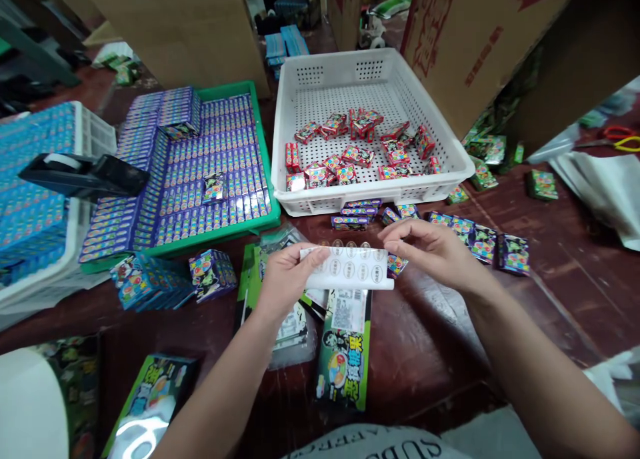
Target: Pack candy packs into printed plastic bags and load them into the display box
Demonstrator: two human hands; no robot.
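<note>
My left hand (289, 272) is closed on a white sheet of round clear stickers (349, 269), its thumb on top. The sheet's lower edge is rolled, and dark print shows on each circle. By the sheet's upper right corner, my right hand (433, 251) has thumb and forefinger drawn close in a pinch; whatever is between the fingertips is too small to make out. Under the sheet lies a green and black candy packet (343, 362) with a white label. A clear plastic-wrapped packet (293, 329) lies beside it, partly behind my left hand.
A white perforated basket (370, 195) holds small red boxes (357, 155). Left of it, a green tray (265, 159) is packed with purple boxes (200, 152). A black tape dispenser (83, 175) rests across crates. Loose purple boxes (483, 242) lie to the right; cardboard cartons (175, 32) stand behind.
</note>
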